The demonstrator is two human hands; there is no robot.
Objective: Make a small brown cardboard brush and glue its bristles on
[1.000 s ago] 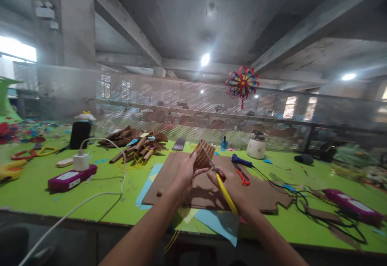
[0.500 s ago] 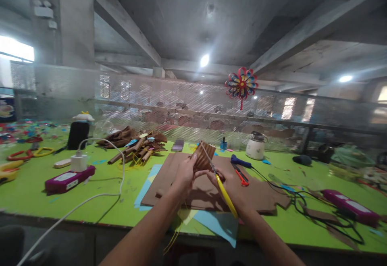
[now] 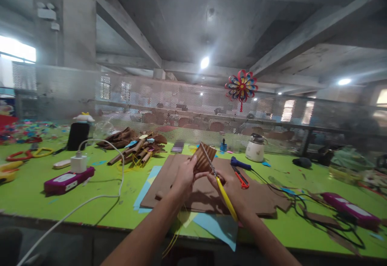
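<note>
Between the thumb and fingers of my left hand [image 3: 185, 174] is a piece of brown corrugated cardboard [image 3: 203, 160], ridged and held up at a tilt. My right hand [image 3: 226, 185] grips a pair of scissors with yellow handles [image 3: 225, 197]. Their blades point up and to the left, lying across the cardboard piece. Both hands are above a flat brown cardboard sheet [image 3: 172, 173] on the green table [image 3: 109, 205]. Light blue paper [image 3: 219, 227] sticks out from under the sheet. A red utility knife [image 3: 241, 178] and a blue glue gun [image 3: 240, 163] lie to the right.
Rolled brown cardboard pieces [image 3: 142, 147] are heaped at the back left. Purple power strips [image 3: 69, 180] sit on both sides, with a white cable [image 3: 105, 196] at left and black cords [image 3: 302, 205] at right. A white jug [image 3: 254, 149] stands behind, before a perforated screen [image 3: 181, 104].
Both hands keep nearly the same pose, with the scissors still across the cardboard piece. A red shape has appeared at the far left edge. The view has shifted slightly.
</note>
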